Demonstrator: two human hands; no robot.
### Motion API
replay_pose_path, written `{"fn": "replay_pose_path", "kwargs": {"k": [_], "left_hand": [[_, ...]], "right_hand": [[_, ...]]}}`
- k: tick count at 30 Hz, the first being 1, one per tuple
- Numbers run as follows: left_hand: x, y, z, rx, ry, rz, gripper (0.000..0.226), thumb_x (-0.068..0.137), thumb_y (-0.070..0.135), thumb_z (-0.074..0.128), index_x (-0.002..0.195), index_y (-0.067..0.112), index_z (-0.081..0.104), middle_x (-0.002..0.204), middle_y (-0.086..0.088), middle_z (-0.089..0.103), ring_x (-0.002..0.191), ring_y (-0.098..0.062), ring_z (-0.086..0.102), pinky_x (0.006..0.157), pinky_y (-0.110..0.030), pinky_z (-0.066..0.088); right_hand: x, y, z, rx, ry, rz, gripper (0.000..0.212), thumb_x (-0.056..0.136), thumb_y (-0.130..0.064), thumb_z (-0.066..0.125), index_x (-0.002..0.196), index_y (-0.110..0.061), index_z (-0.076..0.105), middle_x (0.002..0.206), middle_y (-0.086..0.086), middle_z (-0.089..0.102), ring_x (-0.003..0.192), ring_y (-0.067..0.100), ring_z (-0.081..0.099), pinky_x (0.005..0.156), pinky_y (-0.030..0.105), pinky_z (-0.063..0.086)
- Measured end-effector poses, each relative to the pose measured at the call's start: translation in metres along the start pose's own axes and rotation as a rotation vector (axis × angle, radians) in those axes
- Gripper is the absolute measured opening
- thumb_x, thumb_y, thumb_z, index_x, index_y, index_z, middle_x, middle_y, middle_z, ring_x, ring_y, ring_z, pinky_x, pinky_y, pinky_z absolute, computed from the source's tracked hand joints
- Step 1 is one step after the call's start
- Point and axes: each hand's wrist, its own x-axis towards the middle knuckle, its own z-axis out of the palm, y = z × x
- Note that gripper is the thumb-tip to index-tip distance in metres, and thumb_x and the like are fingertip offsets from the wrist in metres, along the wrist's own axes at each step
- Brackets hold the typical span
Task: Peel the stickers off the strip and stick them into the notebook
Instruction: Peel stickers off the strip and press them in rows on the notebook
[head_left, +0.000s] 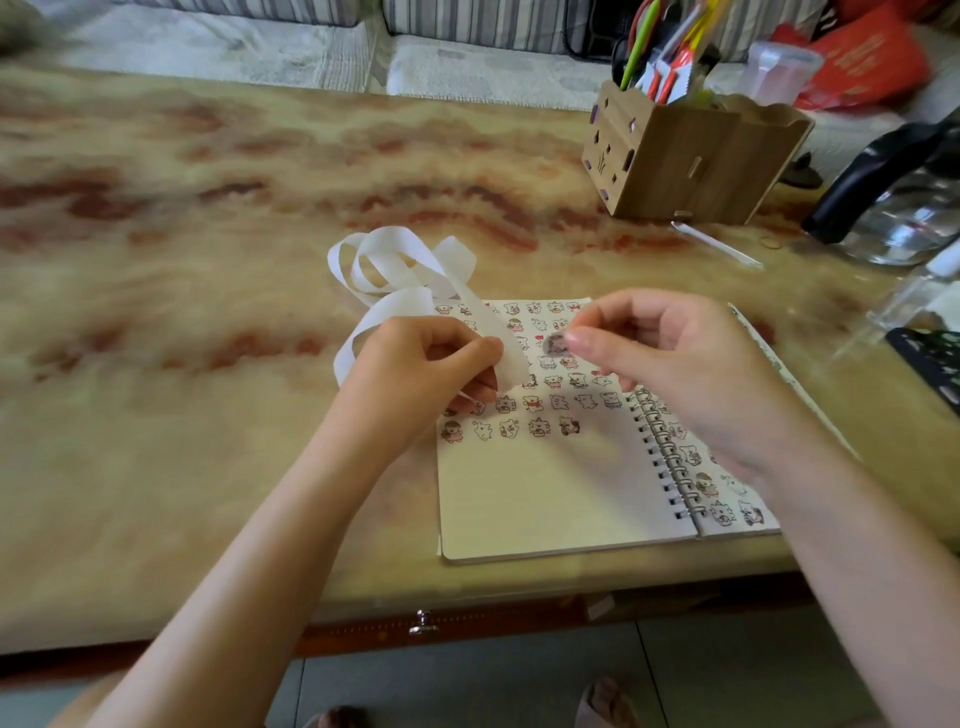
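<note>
An open spiral notebook (545, 499) lies on the table near its front edge, its left page filled in the upper half with rows of small cartoon stickers. My left hand (415, 374) pinches the long white backing strip (400, 270), which curls in loops behind the notebook. My right hand (670, 358) hovers over the page and holds one small dark sticker (557, 344) between thumb and forefinger. The right page is mostly hidden under my right hand and forearm.
A wooden pen holder (685, 161) full of pens stands at the back right. A glass kettle with a black handle (904, 208) sits at the right edge, a clear plastic stick (717, 244) in front of the holder. The marbled table (208, 312) spreads to the left.
</note>
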Motion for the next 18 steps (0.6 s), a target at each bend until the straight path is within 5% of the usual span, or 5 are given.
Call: {"fn": "replay_pose_path", "kwargs": {"k": [7,13,18], "left_hand": [[0.003,-0.004,0.001,0.056,0.018,-0.008,0.022,0.088,0.018,0.064,0.071,0.005,0.069,0.059,0.001,0.070,0.055,-0.006,0.064,0.061,-0.015,0.053],[0.005,-0.007,0.001,0.078,0.019,-0.009,0.022,0.088,0.018,0.063,0.070,0.006,0.068,0.059,0.000,0.070,0.057,-0.008,0.063,0.062,-0.016,0.053],[0.006,-0.008,0.001,0.094,0.016,-0.010,0.023,0.088,0.020,0.063,0.071,0.006,0.069,0.063,-0.003,0.072,0.061,-0.012,0.064,0.066,-0.018,0.055]], "right_hand": [[0.002,0.006,-0.029,-0.186,-0.114,0.352,0.005,0.077,-0.016,0.074,0.080,-0.013,0.073,0.063,-0.004,0.070,0.048,-0.001,0.053,0.043,0.009,0.039],[-0.001,0.007,-0.024,-0.263,-0.088,0.334,0.007,0.075,-0.023,0.078,0.074,-0.017,0.075,0.060,-0.004,0.070,0.051,0.007,0.049,0.058,0.025,0.040],[-0.003,0.006,-0.021,-0.239,-0.096,0.304,0.005,0.077,-0.017,0.077,0.074,-0.015,0.074,0.056,-0.007,0.069,0.043,-0.006,0.052,0.055,0.013,0.036]]}}
